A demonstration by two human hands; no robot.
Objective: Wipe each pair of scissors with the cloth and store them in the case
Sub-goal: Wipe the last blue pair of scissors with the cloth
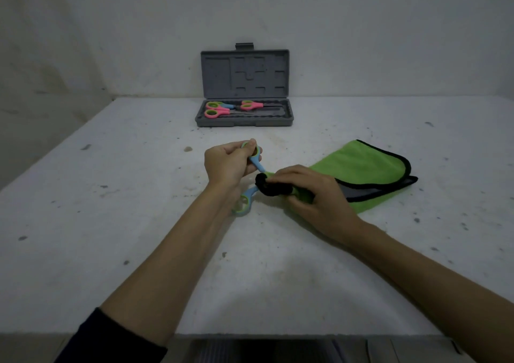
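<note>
Nearest, right hand pinches soft green cloth round hidden blades of blue scissors, left hand gripping far handle loop; light, stiff, probably slippery, best held by loops; grey case open beyond.

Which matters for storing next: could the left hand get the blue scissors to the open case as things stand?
Probably yes: the left hand holds the blue scissors, and bare table lies between it and the open case.

No text, label or number can be read anywhere.
</note>
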